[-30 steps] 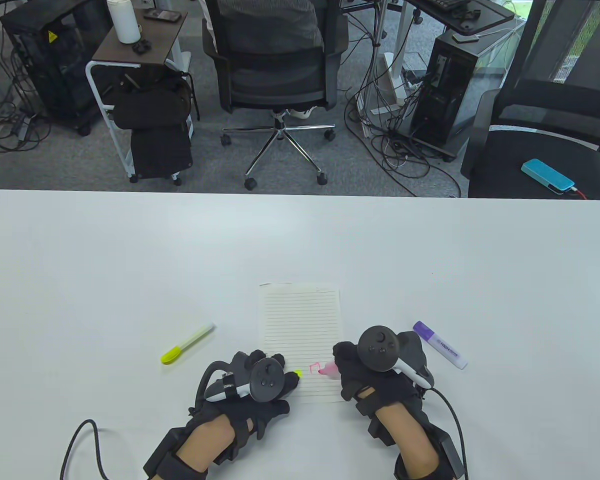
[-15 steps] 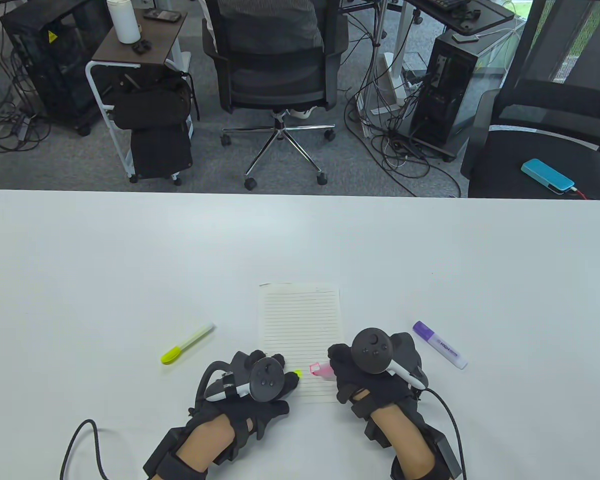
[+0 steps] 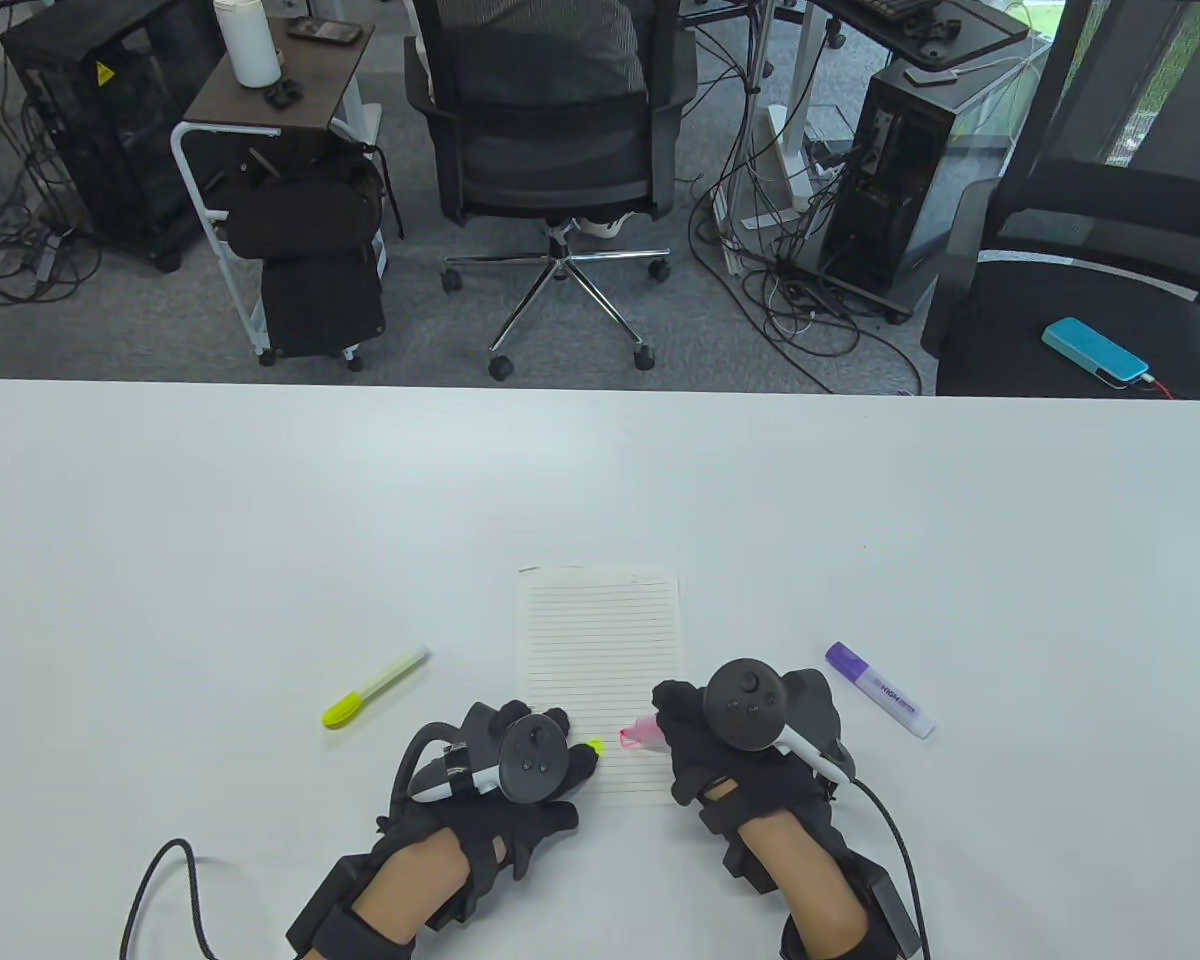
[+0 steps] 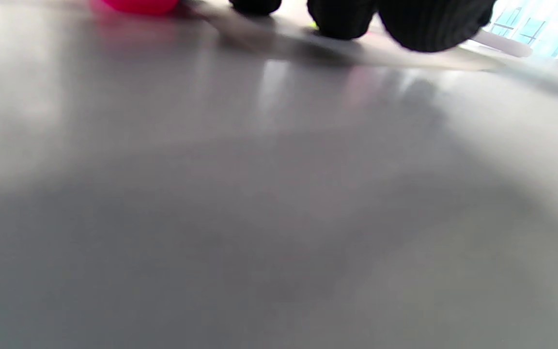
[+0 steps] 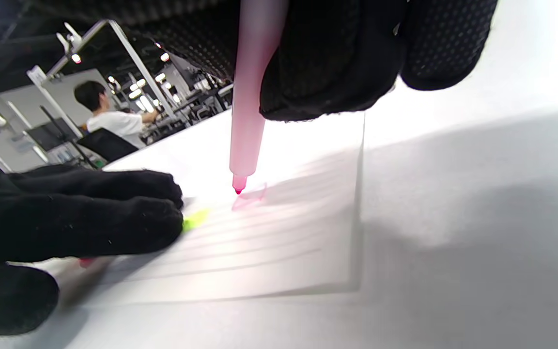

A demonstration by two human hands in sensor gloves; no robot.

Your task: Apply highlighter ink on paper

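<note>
A lined paper sheet (image 3: 600,640) lies on the white table (image 3: 260,520). My right hand (image 3: 675,720) grips a pink highlighter (image 3: 645,735) with its tip down on the sheet's lower part, at a pink mark (image 5: 252,196). The highlighter (image 5: 250,97) stands steep in the right wrist view. My left hand (image 3: 550,740) rests its fingers (image 5: 114,208) on the sheet's lower left, beside a small yellow-green mark (image 3: 597,746). A pink thing (image 4: 138,5) sits tucked by the left hand; I cannot tell whether the hand grips it.
A yellow highlighter (image 3: 375,687) lies left of the sheet. A purple highlighter (image 3: 880,690) lies right of my right hand. Cables run from both wrists toward the table's near edge. Office chairs and computers stand beyond the far edge.
My right hand has shifted a little to the left, carrying the pink tip leftward over the pink mark. The left hand and the sheet have not moved.
</note>
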